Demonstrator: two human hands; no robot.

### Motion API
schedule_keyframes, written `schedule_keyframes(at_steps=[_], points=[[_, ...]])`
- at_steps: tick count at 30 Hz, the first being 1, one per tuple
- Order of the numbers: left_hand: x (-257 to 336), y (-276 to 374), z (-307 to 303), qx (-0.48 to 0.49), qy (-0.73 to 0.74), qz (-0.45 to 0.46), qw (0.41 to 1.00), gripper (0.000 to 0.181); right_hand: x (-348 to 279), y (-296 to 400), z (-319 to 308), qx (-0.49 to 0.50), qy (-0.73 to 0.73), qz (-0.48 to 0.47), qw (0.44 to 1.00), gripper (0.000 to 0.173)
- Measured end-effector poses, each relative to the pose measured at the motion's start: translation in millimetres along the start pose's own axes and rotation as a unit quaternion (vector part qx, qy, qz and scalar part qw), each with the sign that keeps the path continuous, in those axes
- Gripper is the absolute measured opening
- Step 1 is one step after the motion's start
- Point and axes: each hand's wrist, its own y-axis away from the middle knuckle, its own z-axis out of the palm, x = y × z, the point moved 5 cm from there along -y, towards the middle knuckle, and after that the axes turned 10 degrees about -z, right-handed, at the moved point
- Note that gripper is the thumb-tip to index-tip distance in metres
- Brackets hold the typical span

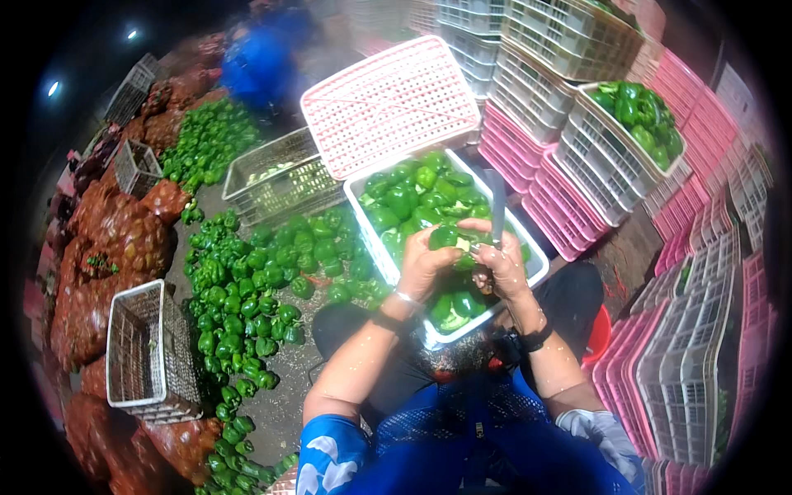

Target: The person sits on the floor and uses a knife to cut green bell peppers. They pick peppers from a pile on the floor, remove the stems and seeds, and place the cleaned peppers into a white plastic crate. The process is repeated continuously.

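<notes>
My left hand (422,265) grips a green bell pepper (443,237), its pale stem end turned toward my right hand. In my right hand (508,260) is a knife (497,207), the blade pointing up and away from me and the dark handle partly hidden by my fingers. My right fingers reach the pepper too; glare blurs where they meet it. Below both hands stands a white plastic crate (537,267) full of green bell peppers (408,195), some showing cut pale ends. The crate sits between my knees.
A pink-white perforated crate (390,102) tilts behind the full one. Loose peppers (241,303) spread over the floor at left, near empty crates (136,346) and red mesh sacks (117,229). Stacked pink and white crates (557,148) rise at right. A red container (598,334) stands beside my right knee.
</notes>
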Motion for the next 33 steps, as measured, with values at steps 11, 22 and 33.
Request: schedule_keyframes(at_steps=[11, 22, 33], points=[[-12, -4, 1, 0.026, 0.023, 0.016, 0.999, 0.031, -25, -5, 8, -0.087, 0.386, -0.253, 0.883, 0.054], [-19, 13, 0, -0.003, 0.036, -0.119, 0.992, 0.019, -1, 13, -2, -0.103, 0.218, -0.085, 0.967, 0.043], [-29, 18, -9, 0.058, 0.005, -0.081, 0.995, 0.016, 31, 25, -10, -0.01, -0.037, 0.093, 0.995, 0.036]])
